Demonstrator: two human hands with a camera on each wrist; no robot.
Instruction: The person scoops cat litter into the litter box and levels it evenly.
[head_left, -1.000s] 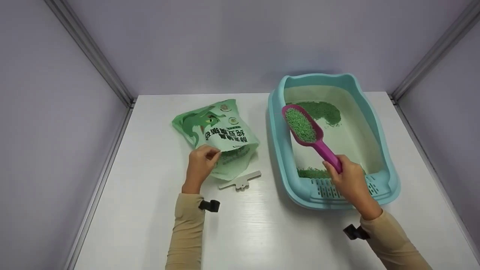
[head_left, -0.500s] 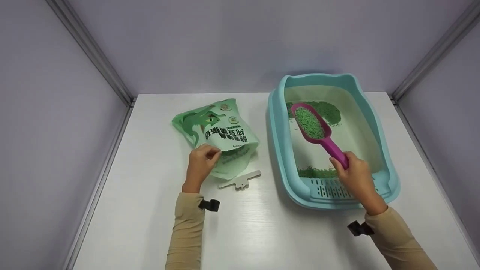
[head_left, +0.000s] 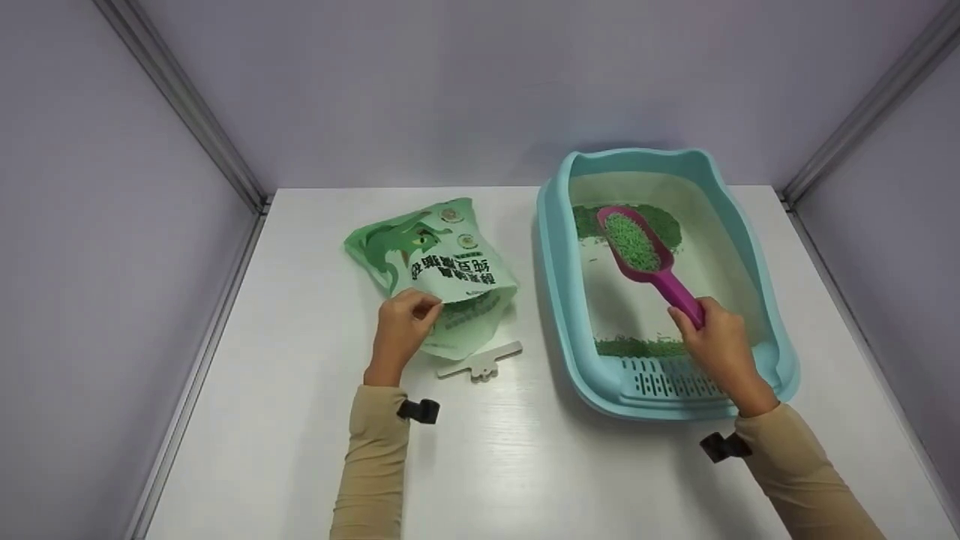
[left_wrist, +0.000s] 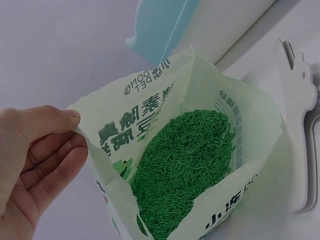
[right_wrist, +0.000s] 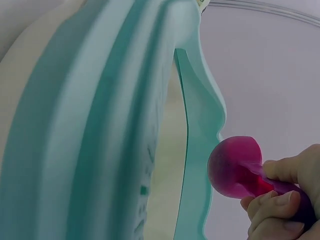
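Note:
My left hand (head_left: 406, 324) pinches the rim of an open green cat litter bag (head_left: 450, 255) between thumb and fingers. Inside that bag, the left wrist view shows green litter pellets (left_wrist: 185, 165). My right hand (head_left: 721, 345) grips the handle of a magenta scoop (head_left: 679, 296), its bowl heaped with green pellets (head_left: 631, 241). The scoop is over the blue litter box (head_left: 559, 300), level in the head view. On the box floor lie one dark green patch of pellets (head_left: 664, 225) at the back and a strip (head_left: 637, 347) near the front grate.
A pale bag clip (head_left: 481, 361) lies on the white table (head_left: 300, 315) just in front of the bag. Raised walls of the litter box surround the scoop. Grey panels (head_left: 480, 90) close off the back and both sides.
My right hand has carried the loaded scoop to the right, from the box's left rim to over its inside. The left hand stays at the bag's rim.

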